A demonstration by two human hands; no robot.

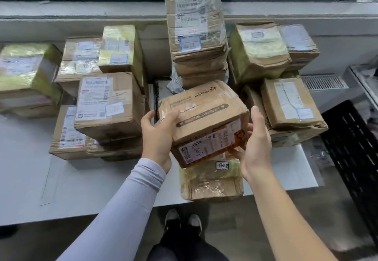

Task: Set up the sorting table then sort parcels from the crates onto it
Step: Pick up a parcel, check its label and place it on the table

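The fingers of the left hand [156,138] curl over the left top edge of a brown box [202,121], while the right hand [256,148] cups its lower right corner, thumb raised and fingers underneath, so the box hangs tilted above a taped parcel [211,181] at the near edge of the white bench [26,168]. Beyond the held box rises a tall leaning stack [197,35], with more parcels left and right of it; to place it well, level it first and lower it flat onto the parcel beneath, clear of that stack

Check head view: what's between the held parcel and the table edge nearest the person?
Head view: one taped parcel lies on the table directly below the held parcel, overhanging the near edge.
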